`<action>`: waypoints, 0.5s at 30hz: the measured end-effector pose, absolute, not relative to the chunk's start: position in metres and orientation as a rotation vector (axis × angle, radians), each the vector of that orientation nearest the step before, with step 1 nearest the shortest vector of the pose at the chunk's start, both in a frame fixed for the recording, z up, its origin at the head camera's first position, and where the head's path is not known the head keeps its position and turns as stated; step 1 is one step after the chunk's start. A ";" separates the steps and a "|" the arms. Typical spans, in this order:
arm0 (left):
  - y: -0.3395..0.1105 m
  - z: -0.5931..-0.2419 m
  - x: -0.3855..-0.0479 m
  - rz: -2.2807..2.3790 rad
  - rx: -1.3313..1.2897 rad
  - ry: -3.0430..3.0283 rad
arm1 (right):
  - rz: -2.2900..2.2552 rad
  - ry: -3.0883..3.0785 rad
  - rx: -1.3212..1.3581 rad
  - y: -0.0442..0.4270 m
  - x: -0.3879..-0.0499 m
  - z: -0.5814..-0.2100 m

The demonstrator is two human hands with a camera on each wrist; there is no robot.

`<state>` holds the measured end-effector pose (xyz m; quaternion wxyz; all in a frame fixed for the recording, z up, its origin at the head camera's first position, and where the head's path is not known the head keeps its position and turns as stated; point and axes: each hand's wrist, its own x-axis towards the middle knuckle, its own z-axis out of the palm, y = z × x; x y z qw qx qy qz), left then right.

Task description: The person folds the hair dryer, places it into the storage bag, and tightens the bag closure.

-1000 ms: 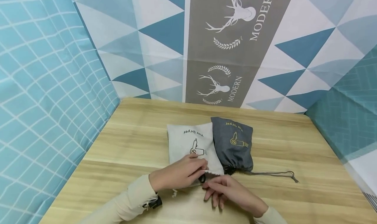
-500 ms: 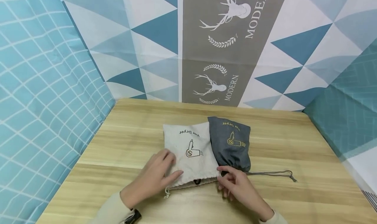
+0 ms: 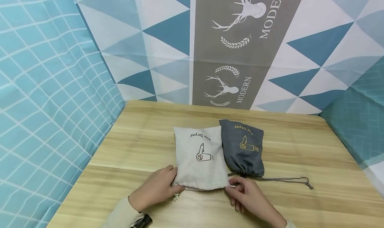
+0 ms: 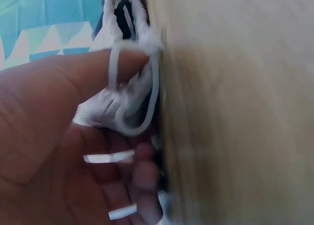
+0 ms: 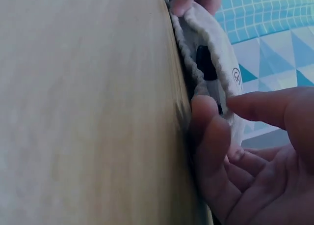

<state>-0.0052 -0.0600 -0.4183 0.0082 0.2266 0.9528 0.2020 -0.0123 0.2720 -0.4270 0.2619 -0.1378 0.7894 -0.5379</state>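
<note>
A cream drawstring bag (image 3: 199, 173), lettered "Hair Dryer" with a hair dryer drawing, lies flat on the table with its mouth toward me. My left hand (image 3: 156, 188) grips its left mouth corner, thumb and fingers on either side. A white cord loop (image 4: 153, 102) hangs by that thumb in the left wrist view. At the right mouth corner, my right hand (image 3: 249, 198) pinches the rim between thumb and fingers. Through the parted mouth, the right wrist view shows a black object (image 5: 206, 63) inside; its kind is hidden.
A dark grey drawstring bag (image 3: 240, 159) with yellow print lies against the cream bag's right side, its mouth cinched. Its cord (image 3: 285, 179) stretches right across the wooden table (image 3: 135, 141). Patterned sheets (image 3: 168, 48) rise behind and to the left.
My left hand has left the middle of the bag's mouth for its left corner; the right hand has shifted to the right corner. The mouth was spread, then flattened as seen from above.
</note>
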 end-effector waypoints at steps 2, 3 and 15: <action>-0.062 -0.418 -0.006 0.744 0.733 2.917 | -1.450 2.079 -0.429 0.273 -0.010 -0.429; -0.063 -0.418 -0.007 0.817 0.748 2.875 | -1.450 2.049 -0.451 0.273 -0.009 -0.429; -0.085 -0.409 -0.019 1.277 0.725 2.432 | -1.524 1.956 -0.447 0.279 -0.013 -0.431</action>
